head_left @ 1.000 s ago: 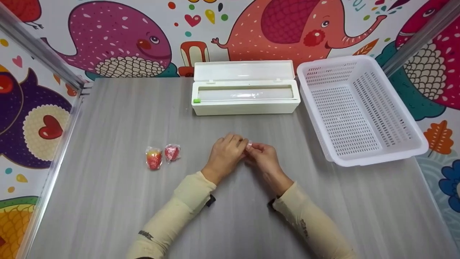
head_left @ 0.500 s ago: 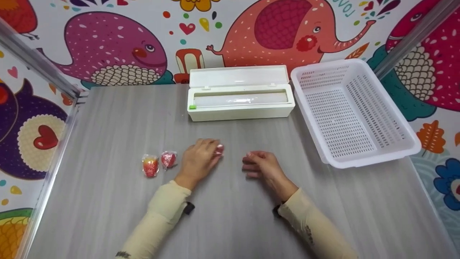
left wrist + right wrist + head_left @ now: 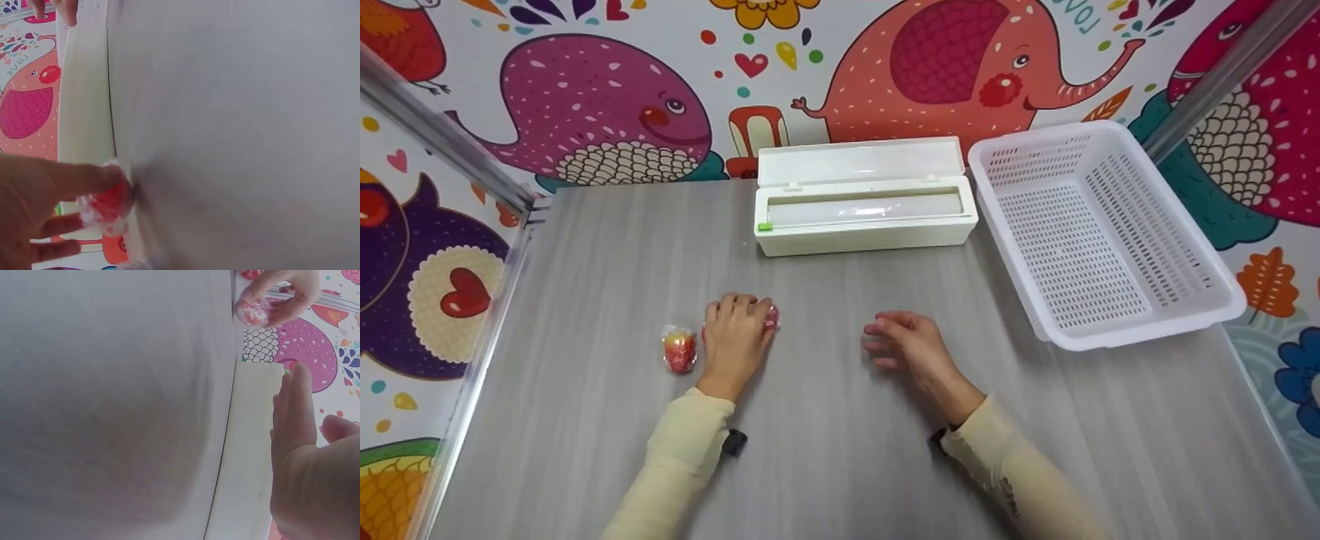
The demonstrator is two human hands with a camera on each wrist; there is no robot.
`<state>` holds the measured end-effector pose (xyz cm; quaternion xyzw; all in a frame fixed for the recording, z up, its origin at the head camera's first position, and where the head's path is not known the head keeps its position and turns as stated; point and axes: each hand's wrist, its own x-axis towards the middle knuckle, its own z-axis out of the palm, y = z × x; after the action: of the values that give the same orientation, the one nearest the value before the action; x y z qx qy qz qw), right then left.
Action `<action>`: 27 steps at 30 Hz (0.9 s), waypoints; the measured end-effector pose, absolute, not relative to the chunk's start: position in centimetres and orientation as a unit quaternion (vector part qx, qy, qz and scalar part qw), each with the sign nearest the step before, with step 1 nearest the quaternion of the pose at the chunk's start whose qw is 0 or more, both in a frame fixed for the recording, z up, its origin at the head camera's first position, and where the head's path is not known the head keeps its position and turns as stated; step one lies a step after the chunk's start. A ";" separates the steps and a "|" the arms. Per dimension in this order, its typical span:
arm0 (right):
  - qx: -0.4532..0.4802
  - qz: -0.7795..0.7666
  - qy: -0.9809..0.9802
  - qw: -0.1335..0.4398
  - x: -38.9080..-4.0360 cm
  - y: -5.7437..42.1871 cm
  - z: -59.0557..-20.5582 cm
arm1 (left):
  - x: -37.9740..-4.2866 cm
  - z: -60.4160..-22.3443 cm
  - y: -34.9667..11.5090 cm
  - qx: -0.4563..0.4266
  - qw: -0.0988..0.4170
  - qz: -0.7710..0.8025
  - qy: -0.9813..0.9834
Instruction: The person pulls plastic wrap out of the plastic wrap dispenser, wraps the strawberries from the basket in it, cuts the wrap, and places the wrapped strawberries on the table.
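My left hand (image 3: 733,341) pinches a small red fruit-like piece wrapped in clear film (image 3: 112,201), held between thumb and fingers at the left of the table. Just left of that hand lies a red-and-yellow film-wrapped piece (image 3: 680,352). Another red wrapped piece is mostly hidden behind the left hand; only a sliver shows in the head view. My right hand (image 3: 911,345) hovers near the middle of the table, fingers loosely extended, holding nothing.
A white cling film dispenser (image 3: 866,238) stands at the back with its lid raised and a film roll inside. To its right is a white perforated basket (image 3: 1035,300). Grey tabletop (image 3: 825,465) lies in front; patterned walls and metal posts border the left and back.
Both hands were together at the middle. The left hand has moved left with the red wrapped piece, beside the other wrapped pieces. The right hand has let go and stays near the middle.
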<state>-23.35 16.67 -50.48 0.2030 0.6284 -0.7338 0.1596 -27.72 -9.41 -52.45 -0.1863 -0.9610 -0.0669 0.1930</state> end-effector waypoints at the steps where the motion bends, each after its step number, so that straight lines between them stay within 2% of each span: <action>1: 0.202 -0.733 0.629 0.162 -23.3 16.7 -50.5 | -27.7 -52.4 -9.5 -0.178 0.188 -0.068 -0.963; 14: 0.190 -0.728 0.637 0.170 -23.5 17.1 -50.8 | -28.2 -52.2 -9.6 -0.144 0.166 -0.061 -0.974; 22: 0.183 -0.719 0.648 0.171 -23.4 17.2 -50.9 | -28.1 -51.9 -9.9 -0.114 0.131 -0.071 -0.982; 27: 0.188 -0.721 0.645 0.171 -23.4 17.1 -51.0 | -28.1 -51.7 -10.0 -0.116 0.134 -0.065 -0.982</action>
<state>-23.40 17.13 -51.02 0.1878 0.6453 -0.7206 0.1705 -28.09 -10.01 -51.67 -0.1164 -0.9820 -0.0646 0.1337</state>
